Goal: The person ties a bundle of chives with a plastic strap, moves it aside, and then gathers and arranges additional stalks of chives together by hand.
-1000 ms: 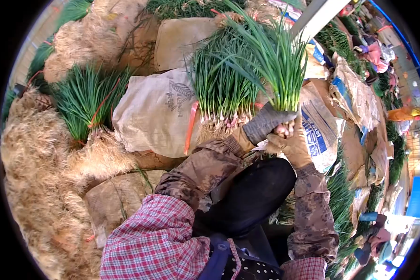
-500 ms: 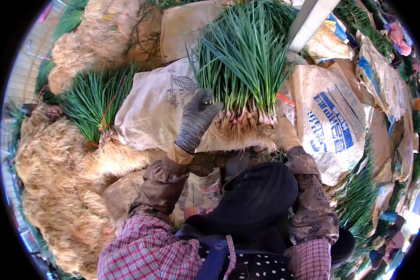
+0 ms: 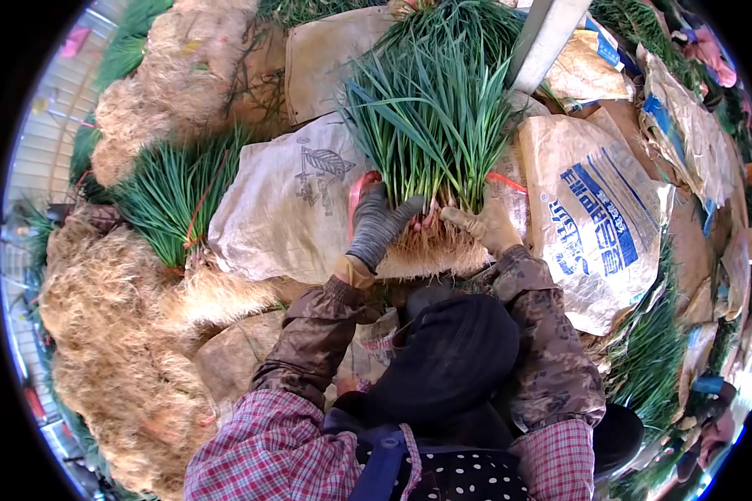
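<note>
A thick bunch of green garlic (image 3: 443,125), long flat leaves pointing away from me, lies in front of me on a pale woven sack. Its pinkish bulbs and tan roots (image 3: 434,246) face my body. My left hand (image 3: 381,224), in a grey knit glove, is closed on the bunch's left side, thumb across the stems. On the right side my right hand (image 3: 486,225), in a tan glove, presses in with its thumb over the stem bases. Both hands' other fingers are partly hidden. A red tie strip (image 3: 507,181) sticks out right of the bunch, and a red loop shows by my left wrist.
To the left lie a tied green bunch (image 3: 175,192) and big heaps of dry roots (image 3: 117,334). A printed white sack (image 3: 593,217) is at right. A metal post (image 3: 551,42) rises behind the bunch. People work at the far right edge.
My hands have come closer together, squeezing the bunch narrower. My right thumb now lies over the stem bases, and a red strip has appeared on the left side.
</note>
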The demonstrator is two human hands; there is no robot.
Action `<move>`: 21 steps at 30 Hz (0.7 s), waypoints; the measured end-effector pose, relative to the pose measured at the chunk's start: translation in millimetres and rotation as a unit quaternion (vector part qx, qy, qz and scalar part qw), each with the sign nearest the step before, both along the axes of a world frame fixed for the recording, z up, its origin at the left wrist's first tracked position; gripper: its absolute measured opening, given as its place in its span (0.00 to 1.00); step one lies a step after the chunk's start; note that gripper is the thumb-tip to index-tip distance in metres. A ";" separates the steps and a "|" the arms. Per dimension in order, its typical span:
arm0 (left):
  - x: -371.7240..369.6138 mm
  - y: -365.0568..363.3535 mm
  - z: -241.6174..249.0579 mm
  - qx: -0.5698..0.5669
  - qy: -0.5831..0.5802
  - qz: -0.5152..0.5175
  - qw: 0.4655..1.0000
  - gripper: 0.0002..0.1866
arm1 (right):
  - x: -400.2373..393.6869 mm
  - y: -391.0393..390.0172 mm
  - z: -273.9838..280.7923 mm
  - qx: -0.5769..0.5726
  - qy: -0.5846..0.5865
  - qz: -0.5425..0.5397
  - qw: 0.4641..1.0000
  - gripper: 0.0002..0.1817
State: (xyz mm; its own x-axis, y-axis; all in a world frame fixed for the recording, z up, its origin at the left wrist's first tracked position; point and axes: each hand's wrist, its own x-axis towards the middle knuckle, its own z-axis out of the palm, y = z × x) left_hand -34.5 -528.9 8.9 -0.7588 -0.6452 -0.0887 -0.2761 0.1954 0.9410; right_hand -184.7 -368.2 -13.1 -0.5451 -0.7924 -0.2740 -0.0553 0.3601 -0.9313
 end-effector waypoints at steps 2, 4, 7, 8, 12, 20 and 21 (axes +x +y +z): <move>-12.0 0.5 -13.1 0.124 0.039 -0.011 0.991 0.19 | -2.8 -5.8 17.1 0.022 -0.015 0.044 0.999 0.34; -20.8 -1.9 -12.4 0.252 0.045 -0.007 0.967 0.21 | -16.8 -15.5 -3.0 -0.046 -0.114 0.081 0.989 0.37; -38.8 -8.3 -11.3 0.174 0.024 -0.105 0.979 0.22 | -7.3 -29.4 10.2 -0.002 0.024 0.089 0.996 0.44; -41.3 -10.7 -8.7 0.134 0.024 -0.113 0.984 0.24 | 0.9 -34.3 24.3 0.045 0.084 0.080 0.992 0.46; -56.9 -20.8 29.3 0.175 -0.314 -0.121 0.925 0.27 | 3.3 -51.9 15.2 0.153 0.234 0.172 0.945 0.49; -83.6 -15.4 -49.5 0.104 -0.243 -0.035 0.964 0.21 | -9.5 -23.6 -56.9 0.123 0.387 0.079 0.910 0.53; -83.5 -19.7 -65.7 0.076 -0.230 -0.028 0.970 0.21 | -6.8 -14.7 -35.6 0.129 0.347 0.063 0.927 0.51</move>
